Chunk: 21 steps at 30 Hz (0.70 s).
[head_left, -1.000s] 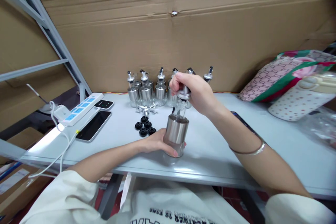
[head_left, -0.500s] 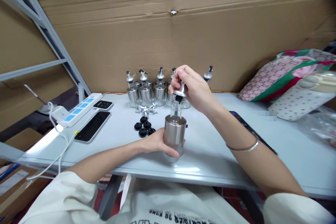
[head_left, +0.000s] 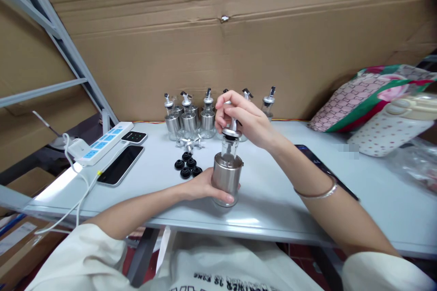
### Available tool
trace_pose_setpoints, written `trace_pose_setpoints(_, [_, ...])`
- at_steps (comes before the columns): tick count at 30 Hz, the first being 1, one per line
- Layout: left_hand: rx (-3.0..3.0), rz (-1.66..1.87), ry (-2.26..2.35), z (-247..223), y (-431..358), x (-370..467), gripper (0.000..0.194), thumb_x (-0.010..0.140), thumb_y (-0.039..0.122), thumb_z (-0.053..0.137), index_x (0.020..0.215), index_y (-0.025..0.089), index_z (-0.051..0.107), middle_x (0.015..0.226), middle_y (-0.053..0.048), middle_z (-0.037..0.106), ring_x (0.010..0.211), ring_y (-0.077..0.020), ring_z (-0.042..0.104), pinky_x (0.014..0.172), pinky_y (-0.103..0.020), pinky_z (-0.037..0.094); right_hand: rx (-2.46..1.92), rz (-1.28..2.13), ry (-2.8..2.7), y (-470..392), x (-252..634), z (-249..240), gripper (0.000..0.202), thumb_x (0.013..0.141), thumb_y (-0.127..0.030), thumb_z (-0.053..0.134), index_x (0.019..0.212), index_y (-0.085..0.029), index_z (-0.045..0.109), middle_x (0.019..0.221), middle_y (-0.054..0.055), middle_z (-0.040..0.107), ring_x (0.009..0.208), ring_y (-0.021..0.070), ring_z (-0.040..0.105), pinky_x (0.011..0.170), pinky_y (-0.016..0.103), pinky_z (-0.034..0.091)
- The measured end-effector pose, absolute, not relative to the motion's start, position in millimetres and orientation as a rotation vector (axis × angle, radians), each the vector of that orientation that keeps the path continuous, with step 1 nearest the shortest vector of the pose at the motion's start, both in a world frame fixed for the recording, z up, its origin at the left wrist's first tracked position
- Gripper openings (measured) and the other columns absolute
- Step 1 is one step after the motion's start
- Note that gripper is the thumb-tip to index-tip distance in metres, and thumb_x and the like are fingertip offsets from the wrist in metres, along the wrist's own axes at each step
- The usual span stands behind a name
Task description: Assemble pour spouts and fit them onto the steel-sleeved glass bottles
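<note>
The upper end of the pourer [head_left: 231, 132] disappears behind the curled fingers of the right hand [head_left: 227, 116], so their exact contact cannot be made out; they close around its spout. That pourer sits in the neck of the bottle [head_left: 227, 175], which stands upright near the front edge of the desk [head_left: 273, 204]. The left hand [head_left: 209, 185] holds the bottle low on its side (the fingertips behind it are mostly hidden). Some of the bottles behind [head_left: 189, 122] are covered by the right hand, and a dark phone [head_left: 314, 159] runs partly under the right forearm. Clear plastic [head_left: 418, 163] is cut off at the right edge.

The held bottle is glass wrapped in a brushed-metal sleeve. Ridged, round black plugs [head_left: 185, 173] lie beside shiny metal spouts [head_left: 190, 142]. The desk is pale, smooth and glossy, with a white power strip [head_left: 106, 146] at left and a dotted flask [head_left: 391, 129] at right. Creased brown cardboard [head_left: 164, 50] walls the back; a grey metal frame [head_left: 68, 54] slants at left.
</note>
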State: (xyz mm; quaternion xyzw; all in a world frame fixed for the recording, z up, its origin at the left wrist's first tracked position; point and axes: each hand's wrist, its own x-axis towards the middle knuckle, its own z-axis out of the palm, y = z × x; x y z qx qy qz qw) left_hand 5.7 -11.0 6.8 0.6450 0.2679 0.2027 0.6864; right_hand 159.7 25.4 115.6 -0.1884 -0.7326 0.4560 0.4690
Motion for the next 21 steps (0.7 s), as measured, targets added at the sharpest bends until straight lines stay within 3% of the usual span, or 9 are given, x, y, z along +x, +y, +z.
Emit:
trace_pose_setpoints(4, [1.441,0.468,0.590,4,-10,6,0.047,0.056,0.035,0.078,0.094,0.012,0.063,0.094,-0.009,0.064,0.086,-0.0204,0.058,0.088,-0.040,0.043,-0.466,1.070,-1.853,29,166,119,0.006,0.087,-0.014,0.044,0.090,-0.018,0.047,0.068,-0.003,0.050,0.059,0.0078,0.048,0.050,0.022,0.034])
trace_pose_setpoints(7, [1.438,0.479,0.590,3,-9,6,0.046,0.057,0.037,0.077,0.093,0.012,0.063,0.093,-0.009,0.064,0.087,-0.0210,0.059,0.088,-0.040,0.043,-0.500,1.091,-1.818,32,168,120,0.009,0.089,-0.025,0.051,0.094,-0.019,0.047,0.070,-0.003,0.049,0.061,0.0084,0.049,0.051,0.023,0.034])
trace_pose_setpoints(12, [1.437,0.467,0.572,2,-8,5,0.047,0.058,0.038,0.077,0.095,0.012,0.064,0.096,-0.010,0.065,0.090,-0.0216,0.059,0.088,-0.040,0.043,-0.464,0.991,-1.815,35,159,113,0.035,0.091,-0.052,0.042,0.081,-0.019,0.049,0.061,-0.005,0.038,0.056,0.0090,0.041,0.053,0.024,0.034])
trace_pose_setpoints(17, [1.426,0.457,0.564,3,-8,4,0.045,0.058,0.034,0.078,0.096,0.014,0.063,0.096,-0.008,0.064,0.088,-0.0198,0.059,0.088,-0.038,0.043,-0.535,0.662,-1.839,36,154,105,0.051,0.090,-0.061,0.033,0.066,-0.019,0.049,0.059,-0.003,0.038,0.057,0.0105,0.038,0.056,0.026,0.032])
trace_pose_setpoints(21, [1.416,0.432,0.575,5,-8,5,0.045,0.058,0.032,0.079,0.096,0.014,0.063,0.095,-0.007,0.063,0.087,-0.0190,0.058,0.088,-0.038,0.042,-0.531,0.472,-1.863,36,155,101,0.061,0.091,-0.064,0.020,0.052,-0.020,0.036,0.055,-0.001,0.037,0.055,0.0118,0.036,0.057,0.029,0.030])
